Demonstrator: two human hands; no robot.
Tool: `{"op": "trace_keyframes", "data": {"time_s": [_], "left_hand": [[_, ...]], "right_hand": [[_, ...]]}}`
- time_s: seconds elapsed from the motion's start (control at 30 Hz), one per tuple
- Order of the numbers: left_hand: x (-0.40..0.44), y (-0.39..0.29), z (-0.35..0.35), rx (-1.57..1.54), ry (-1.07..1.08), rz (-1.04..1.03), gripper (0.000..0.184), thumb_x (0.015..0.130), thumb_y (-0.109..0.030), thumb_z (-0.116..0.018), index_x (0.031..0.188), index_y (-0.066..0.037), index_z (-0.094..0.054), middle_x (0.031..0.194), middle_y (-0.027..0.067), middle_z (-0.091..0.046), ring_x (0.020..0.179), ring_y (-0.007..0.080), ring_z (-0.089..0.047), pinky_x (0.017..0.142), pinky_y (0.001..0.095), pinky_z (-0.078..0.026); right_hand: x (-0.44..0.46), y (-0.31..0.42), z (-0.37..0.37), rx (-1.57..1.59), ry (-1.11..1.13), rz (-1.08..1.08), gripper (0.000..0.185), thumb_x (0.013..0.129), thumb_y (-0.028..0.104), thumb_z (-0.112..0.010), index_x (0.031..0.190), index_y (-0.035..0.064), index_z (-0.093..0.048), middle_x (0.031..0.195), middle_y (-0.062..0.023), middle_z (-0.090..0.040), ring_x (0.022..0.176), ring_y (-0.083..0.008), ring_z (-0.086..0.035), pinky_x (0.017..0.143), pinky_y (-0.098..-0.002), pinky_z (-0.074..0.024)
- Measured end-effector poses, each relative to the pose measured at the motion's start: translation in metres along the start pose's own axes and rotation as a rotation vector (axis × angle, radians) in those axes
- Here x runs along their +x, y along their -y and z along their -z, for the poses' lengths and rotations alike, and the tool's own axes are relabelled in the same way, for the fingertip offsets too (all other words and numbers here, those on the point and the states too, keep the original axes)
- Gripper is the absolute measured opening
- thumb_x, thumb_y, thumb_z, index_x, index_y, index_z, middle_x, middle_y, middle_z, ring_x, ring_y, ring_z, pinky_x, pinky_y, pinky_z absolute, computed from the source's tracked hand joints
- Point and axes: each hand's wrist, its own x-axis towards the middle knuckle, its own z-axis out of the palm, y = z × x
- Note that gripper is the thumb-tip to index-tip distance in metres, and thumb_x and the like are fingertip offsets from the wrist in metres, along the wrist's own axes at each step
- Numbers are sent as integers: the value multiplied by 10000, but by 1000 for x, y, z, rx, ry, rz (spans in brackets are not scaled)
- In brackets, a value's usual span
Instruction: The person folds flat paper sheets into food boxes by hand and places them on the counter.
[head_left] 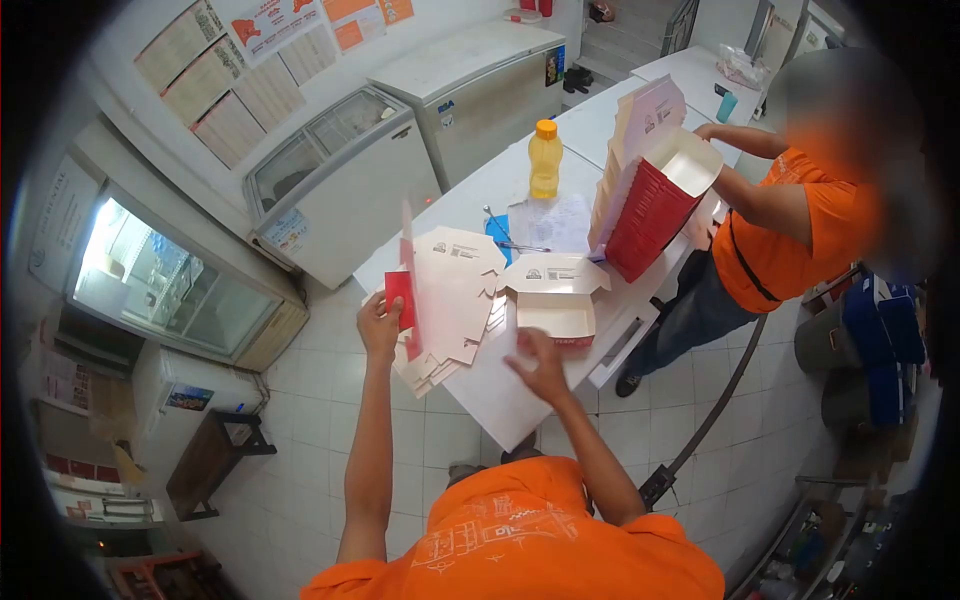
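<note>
From my remote seat, I see the left hand (pixel 378 324) clamped on a red carton piece (pixel 399 292) at the counter's (pixel 495 400) left edge, its long axis running away from the wearer. Flat blanks (pixel 455 285) lie between it and the open box (pixel 560 311); the blurred right hand (pixel 540 365), fingers seemingly apart, is nearer that box, contact unclear. Tall red boxes (pixel 650 225) stand beyond.

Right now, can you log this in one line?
left hand: holding red cardboard; right hand: blurred, near open carton; carton blanks: stacked on white table; yellow bottle: upright
</note>
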Motion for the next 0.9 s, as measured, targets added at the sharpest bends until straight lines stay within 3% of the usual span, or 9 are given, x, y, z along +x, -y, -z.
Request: {"op": "trace_keyframes", "data": {"time_s": [0.17,0.27,0.37,0.43,0.5,0.57,0.73,0.83,0.9], "left_hand": [[0,-6,24,89,-86,-157,202,917,-82,-730,1053,56,-672,900,97,-737,756,129,-698,612,269,-600],[-29,-46,33,-237,-166,-8,193,893,-101,-777,973,43,-677,881,68,-708,764,120,-640,711,267,-544],[-60,-62,32,-442,-108,85,205,882,-117,-795,982,13,-673,915,65,-702,791,115,-632,717,268,-538],[-85,-68,26,-439,-33,85,219,891,-145,-792,1002,2,-673,923,50,-698,806,108,-636,721,266,-535],[-108,-77,23,-432,52,109,231,900,-172,-788,1014,-6,-674,919,34,-692,815,101,-638,725,262,-532],[-132,-81,23,-427,147,172,244,908,-199,-783,1020,-11,-676,903,15,-684,819,93,-637,730,256,-530],[-157,-44,28,-294,305,171,283,920,-200,-741,1105,1,-666,907,10,-683,777,85,-629,695,250,-515],[-156,-55,42,-269,244,204,262,908,-125,-715,1115,23,-654,939,32,-686,802,110,-643,711,273,-533],[-159,-46,71,-262,160,214,257,904,-106,-709,1114,27,-648,980,56,-694,844,135,-663,746,287,-549]], "right_hand": [[5,58,-34,-11,159,228,818,767,353,-872,1415,65,-463,1368,-178,-528,1244,-349,-544,1037,-425,-467],[13,79,-44,-5,206,343,936,743,397,-883,1468,72,-388,1431,-190,-489,1329,-375,-487,1115,-432,-414],[23,88,-55,-36,266,482,1090,709,492,-882,1538,93,-297,1560,-193,-346,1439,-377,-354,1183,-486,-306],[20,99,-56,-10,352,512,1209,727,623,-814,1602,113,-155,1653,-206,-123,1521,-380,-188,1214,-498,-231],[13,103,-67,542,535,270,1226,738,665,-788,1607,118,-118,1661,-176,-116,1533,-346,-167,1222,-489,-214],[2,129,-61,933,633,-43,1175,813,577,-781,1616,138,-45,1653,-142,-144,1533,-282,-169,1225,-441,-212],[-26,134,-75,820,532,-22,928,949,392,-705,1609,124,-111,1572,-124,-306,1384,-245,-417,1107,-400,-400],[-32,91,-74,617,671,-483,736,980,399,-653,1549,69,-322,1393,-115,-533,1148,-204,-588,973,-377,-491],[-24,74,-81,545,648,-301,449,988,289,-629,1365,49,-585,1074,-73,-676,871,-145,-608,778,-341,-527]]}}
